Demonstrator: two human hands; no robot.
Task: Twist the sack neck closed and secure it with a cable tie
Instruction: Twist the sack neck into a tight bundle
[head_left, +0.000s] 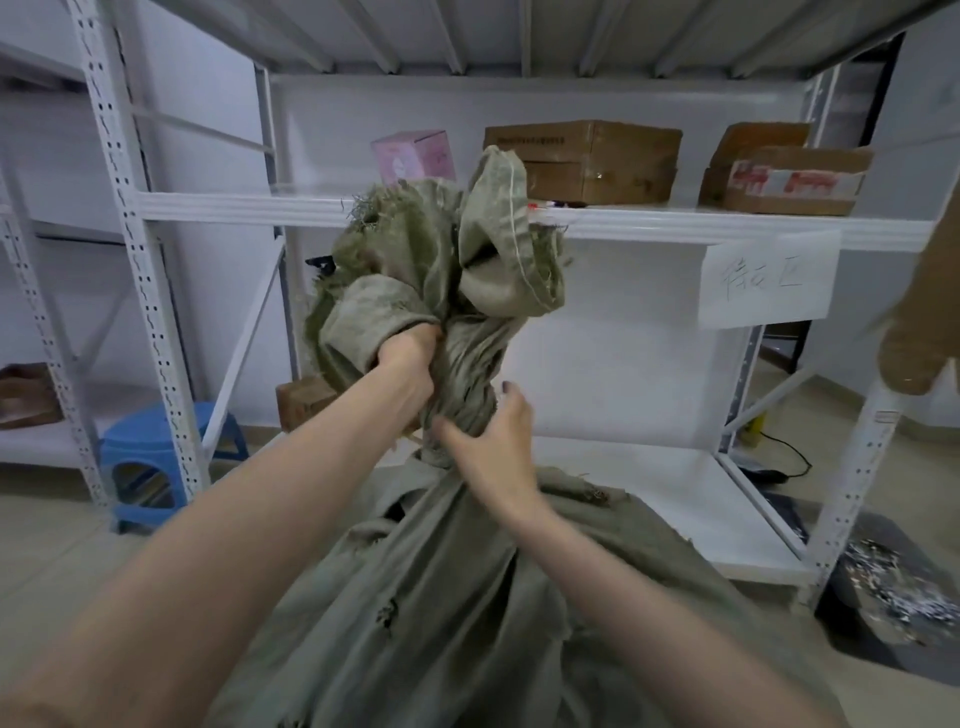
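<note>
Head view: we are gathering the neck (467, 374) of the sack (415, 597), standing mid-frame before the shelf (675, 223) at 12 o'clock. Our left hand (410, 364) is clamping the bunched cloth at the neck's 10 o'clock side. Our right hand (493, 452) is curling round it just below, at 5 o'clock. We are judging the twist partly formed. No cable tie is showing, so tying is still waiting.

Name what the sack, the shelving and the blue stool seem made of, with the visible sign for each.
Sack: coarse woven fabric, dull olive, perhaps plastic or jute; frayed threads and holes show. Shelving: metal painted white, judging by slotted uprights. Blue stool: probably moulded plastic; smooth even colour, cut-out sides.
</note>
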